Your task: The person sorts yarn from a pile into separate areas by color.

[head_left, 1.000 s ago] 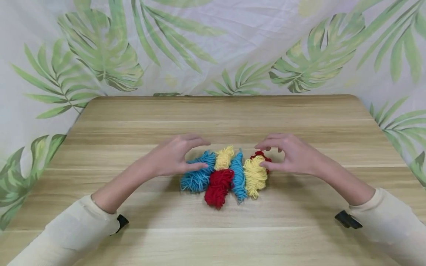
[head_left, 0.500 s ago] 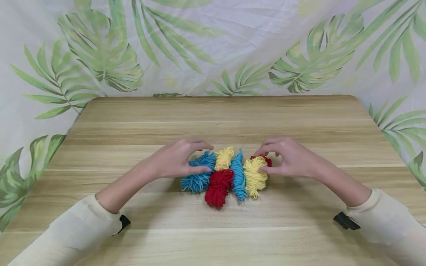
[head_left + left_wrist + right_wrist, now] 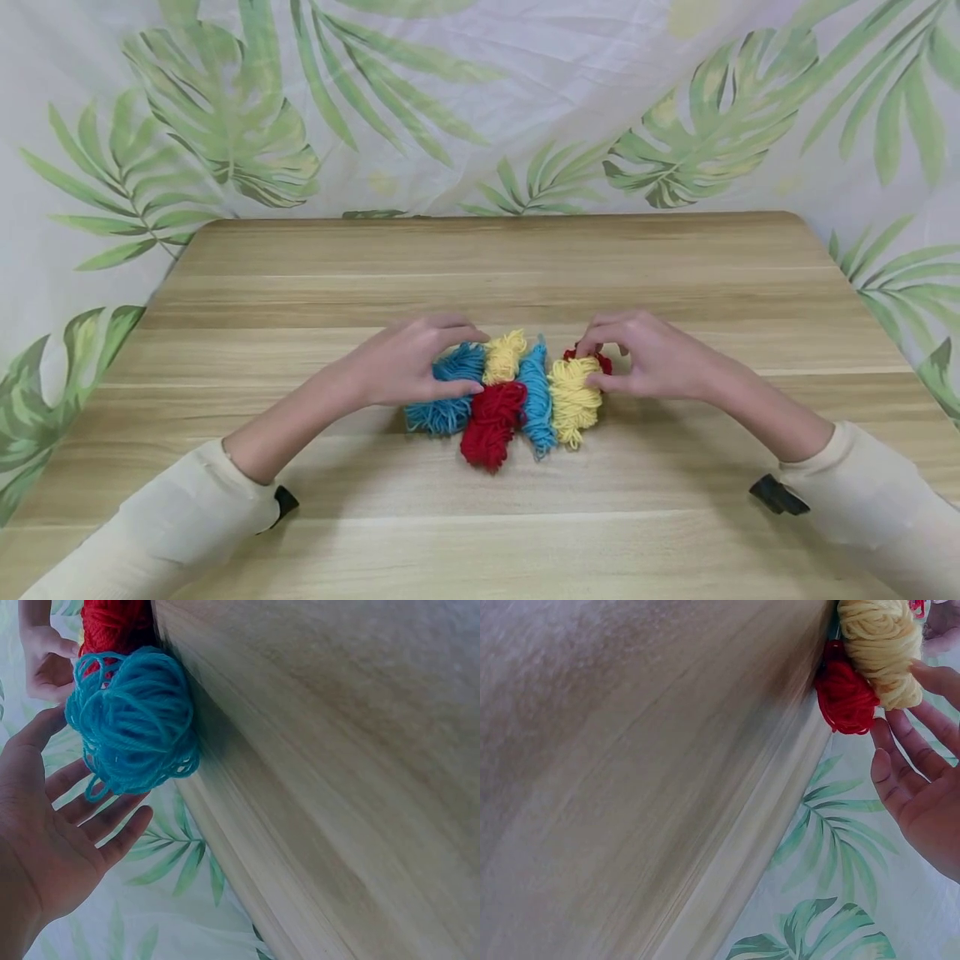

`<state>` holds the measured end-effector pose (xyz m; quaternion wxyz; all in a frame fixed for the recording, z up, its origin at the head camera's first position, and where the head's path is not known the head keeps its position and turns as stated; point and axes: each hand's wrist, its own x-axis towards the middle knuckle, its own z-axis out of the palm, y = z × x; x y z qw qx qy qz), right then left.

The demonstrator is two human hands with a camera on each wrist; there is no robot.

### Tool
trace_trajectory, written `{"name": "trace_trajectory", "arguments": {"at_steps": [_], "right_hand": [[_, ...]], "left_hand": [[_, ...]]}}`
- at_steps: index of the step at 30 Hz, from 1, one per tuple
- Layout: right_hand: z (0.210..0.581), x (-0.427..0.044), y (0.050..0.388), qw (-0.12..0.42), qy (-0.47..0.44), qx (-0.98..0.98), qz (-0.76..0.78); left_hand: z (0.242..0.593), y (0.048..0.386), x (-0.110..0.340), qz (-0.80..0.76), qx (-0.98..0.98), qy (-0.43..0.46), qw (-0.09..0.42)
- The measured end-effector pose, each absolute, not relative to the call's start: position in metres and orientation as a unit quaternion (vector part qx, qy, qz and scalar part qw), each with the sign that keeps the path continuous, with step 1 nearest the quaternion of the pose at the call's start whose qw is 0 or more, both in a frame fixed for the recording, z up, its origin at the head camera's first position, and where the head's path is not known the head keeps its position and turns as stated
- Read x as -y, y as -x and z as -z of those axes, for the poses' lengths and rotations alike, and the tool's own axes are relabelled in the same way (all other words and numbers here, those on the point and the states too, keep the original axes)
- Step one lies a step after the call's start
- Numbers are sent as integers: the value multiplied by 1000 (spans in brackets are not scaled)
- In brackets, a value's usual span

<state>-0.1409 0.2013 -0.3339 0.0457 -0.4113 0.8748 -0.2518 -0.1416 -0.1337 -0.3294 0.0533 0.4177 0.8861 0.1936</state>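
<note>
Several yarn bundles lie side by side mid-table. My left hand (image 3: 408,362) arches over the left blue bundle (image 3: 438,415), thumb tip by the front red bundle (image 3: 491,429) and fingers by the small yellow one (image 3: 505,357). Loosely spread fingers of the left hand (image 3: 56,832) show beside the blue yarn (image 3: 135,720) in the left wrist view. A second blue bundle (image 3: 537,400) lies in the middle. Around the right yellow bundle (image 3: 574,404) and the red one behind it (image 3: 603,364), my right hand (image 3: 652,358) has its thumb and bent fingers apart; contact is unclear.
The wooden table (image 3: 510,275) ends at a back edge in front of a leaf-patterned cloth (image 3: 555,100). Black objects show at both cream sleeves, one by the left sleeve (image 3: 285,504) and one by the right (image 3: 778,495).
Both hands have lowered slightly toward the bundles. My left hand has shifted right over the blue one, and my right fingers have come down near the red and yellow yarn. The bundles look unmoved.
</note>
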Motion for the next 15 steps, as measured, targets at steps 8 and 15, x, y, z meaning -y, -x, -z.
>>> {"name": "trace_trajectory", "arguments": {"at_steps": [8, 15], "right_hand": [[333, -201, 141, 56, 414, -872, 253], [332, -201, 141, 72, 410, -872, 258]], "left_hand": [[330, 146, 129, -202, -879, -430, 41], [329, 151, 123, -198, -879, -432, 43]]}}
